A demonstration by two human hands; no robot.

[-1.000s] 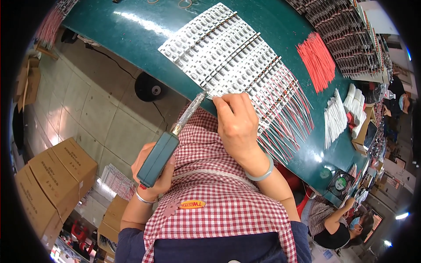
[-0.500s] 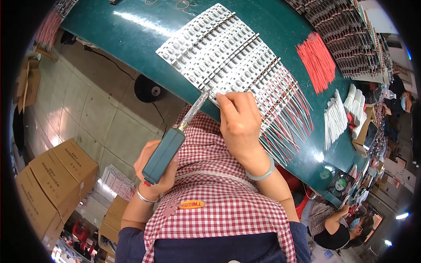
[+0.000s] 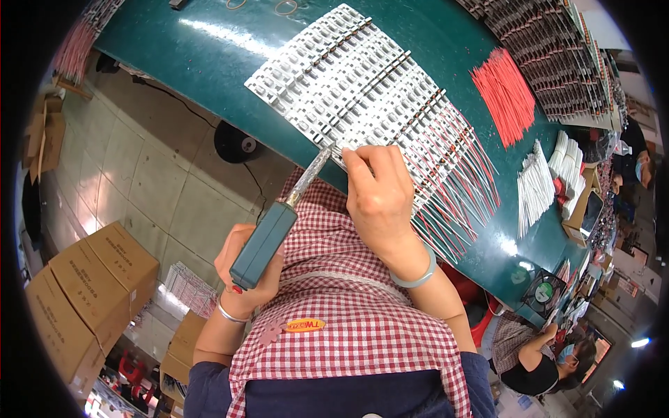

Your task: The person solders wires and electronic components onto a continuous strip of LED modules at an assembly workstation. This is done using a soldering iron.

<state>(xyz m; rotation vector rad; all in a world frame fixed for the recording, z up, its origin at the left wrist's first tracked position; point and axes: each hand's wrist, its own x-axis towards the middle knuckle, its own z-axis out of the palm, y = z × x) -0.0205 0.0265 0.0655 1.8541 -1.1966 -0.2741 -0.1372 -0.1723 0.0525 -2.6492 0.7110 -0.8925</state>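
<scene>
My left hand [image 3: 240, 261] is wrapped around the dark green body of a soldering gun [image 3: 265, 244]. Its scorched metal shaft slants up and right, and the tip meets the near left edge of a sheet of white circuit boards [image 3: 334, 76]. Right beside that tip, my right hand [image 3: 380, 198] pinches at the same edge with thumb and forefinger; whatever lies between them is too small or hidden to make out. Red and white wires [image 3: 463, 188] fan out from the right end of the boards.
Bundles of red wires [image 3: 503, 97] and white wires [image 3: 534, 188] lie to the right on the green table [image 3: 167, 56]. Stacked boards [image 3: 550, 63] stand at the far right. A small fan [image 3: 542, 292] is near a seated co-worker [image 3: 536, 359]. Cartons [image 3: 90, 292] stand on the floor at left.
Both hands and the soldering gun keep nearly the same place at the board edge. The view has shifted very slightly.
</scene>
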